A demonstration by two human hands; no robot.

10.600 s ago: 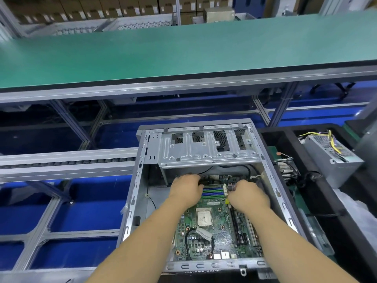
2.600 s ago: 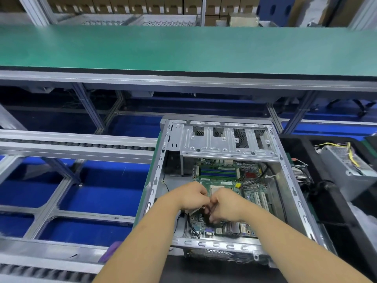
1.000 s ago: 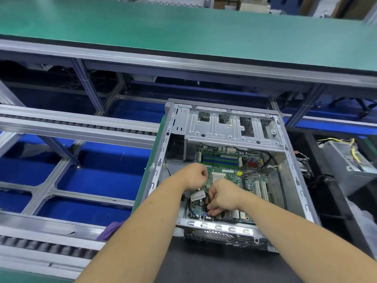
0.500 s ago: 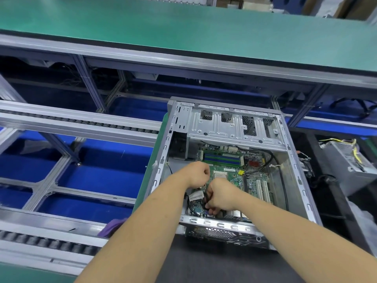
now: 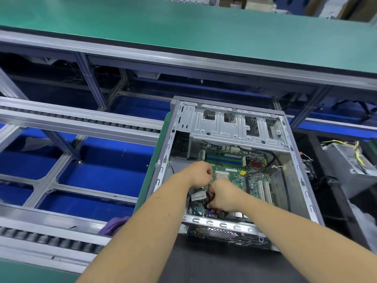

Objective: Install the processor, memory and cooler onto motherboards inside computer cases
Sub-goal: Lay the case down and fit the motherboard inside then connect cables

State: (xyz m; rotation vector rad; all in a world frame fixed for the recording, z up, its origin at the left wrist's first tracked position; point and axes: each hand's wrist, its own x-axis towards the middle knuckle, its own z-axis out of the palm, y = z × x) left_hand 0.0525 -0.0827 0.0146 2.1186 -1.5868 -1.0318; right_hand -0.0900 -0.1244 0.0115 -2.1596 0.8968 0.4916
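Inside case (image 5: 293, 166), hands apparently hide cable (image 5: 209, 198).

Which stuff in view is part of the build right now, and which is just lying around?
In the job:
computer case
motherboard
memory sticks
processor socket
black cable, pinched by right hand
left hand, fist over the board

Lying about:
power supply, right of the case
purple cloth
green bench
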